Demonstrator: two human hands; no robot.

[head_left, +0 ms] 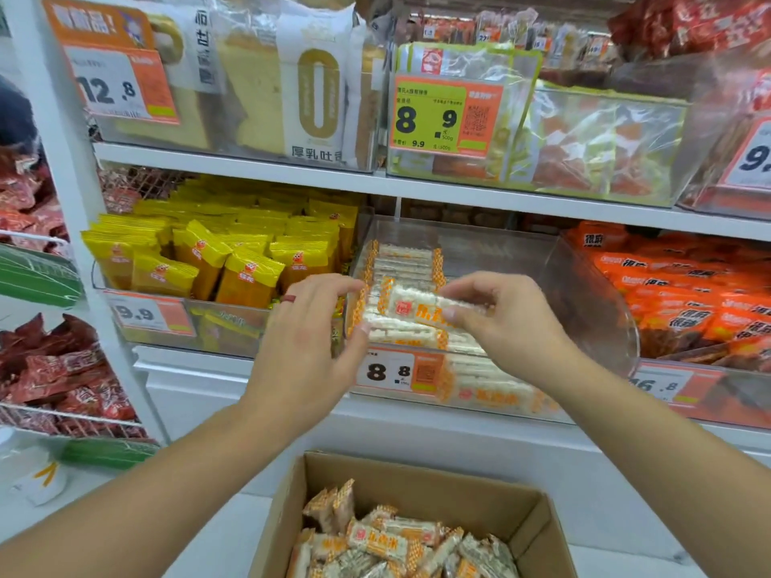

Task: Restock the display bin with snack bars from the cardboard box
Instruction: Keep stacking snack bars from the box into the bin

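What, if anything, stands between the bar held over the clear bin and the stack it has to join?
Nothing visible does. The white-and-orange wrapped snack bar is held by the right hand just above the stacked bars in the clear plastic display bin; the left hand is at the bin's left edge, beside the stack.

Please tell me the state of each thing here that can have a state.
cardboard box: open, partly full of bars.
display bin: left side filled, right side bare.
snack bar: held over the bin.
right hand: pinches the bar.
left hand: fingers at the stacked bars.
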